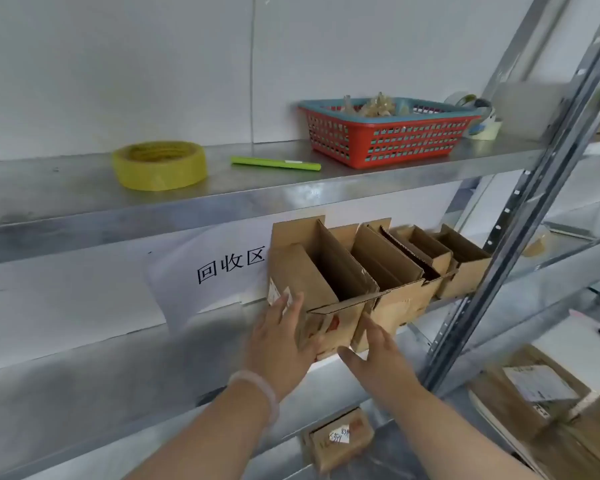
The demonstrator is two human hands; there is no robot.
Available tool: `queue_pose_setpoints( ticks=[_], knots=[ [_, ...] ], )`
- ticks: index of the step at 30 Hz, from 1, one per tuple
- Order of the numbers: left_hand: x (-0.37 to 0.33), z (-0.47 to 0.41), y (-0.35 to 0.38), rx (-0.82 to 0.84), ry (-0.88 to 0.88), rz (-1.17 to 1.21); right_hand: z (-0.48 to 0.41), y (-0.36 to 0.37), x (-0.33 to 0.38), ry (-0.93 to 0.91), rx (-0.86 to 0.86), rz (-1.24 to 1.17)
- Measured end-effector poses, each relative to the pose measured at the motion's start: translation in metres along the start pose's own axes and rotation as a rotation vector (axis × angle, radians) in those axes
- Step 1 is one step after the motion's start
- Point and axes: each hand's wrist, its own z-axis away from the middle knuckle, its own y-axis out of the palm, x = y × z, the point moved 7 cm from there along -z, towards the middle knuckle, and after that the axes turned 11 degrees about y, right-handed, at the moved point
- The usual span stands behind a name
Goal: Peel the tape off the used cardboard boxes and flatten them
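While the left hand point(281, 344) and right hand point(378, 358), fingers straight and apart, are flanking the open brown cardboard box point(291, 268), it is looking light. Its stiff side walls are probably offering the best hold.

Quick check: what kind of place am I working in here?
Probably a stockroom's recycling corner: metal shelving, opened cardboard boxes beside a sign reading 回收区 (recycling area), a tape roll above.

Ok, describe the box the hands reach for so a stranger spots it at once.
On the metal rack, look at the middle shelf, where open cardboard boxes stand in a row beside a white paper sign. The box is the leftmost and biggest, right next to the sign, with the left hand flat on its side.
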Motion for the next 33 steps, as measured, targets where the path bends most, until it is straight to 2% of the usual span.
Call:
queue_pose_setpoints(
  ticks=[8, 14, 21, 25, 30, 33],
  knots=[
    [0.021, -0.021, 0.022, -0.013, -0.083, 0.310, -0.033, 0.014, -0.009, 0.113, 0.089, -0.166],
    [0.027, -0.024, 0.023, -0.026, -0.134, 0.373, -0.048, 0.018, -0.011, 0.140, 0.162, -0.373],
    [0.029, -0.018, 0.018, -0.042, -0.175, 0.413, -0.053, 0.017, -0.008, 0.103, 0.170, -0.412],
    [0.031, -0.008, 0.013, -0.140, -0.213, 0.594, -0.051, 0.018, -0.012, 0.059, 0.144, -0.441],
    [0.041, 0.002, 0.006, -0.291, -0.281, 0.657, -0.053, 0.017, -0.009, 0.041, 0.099, -0.552],
    [0.051, 0.008, -0.003, -0.432, -0.390, 0.702, -0.053, 0.022, -0.003, 0.016, 0.162, -0.502]
  ],
)
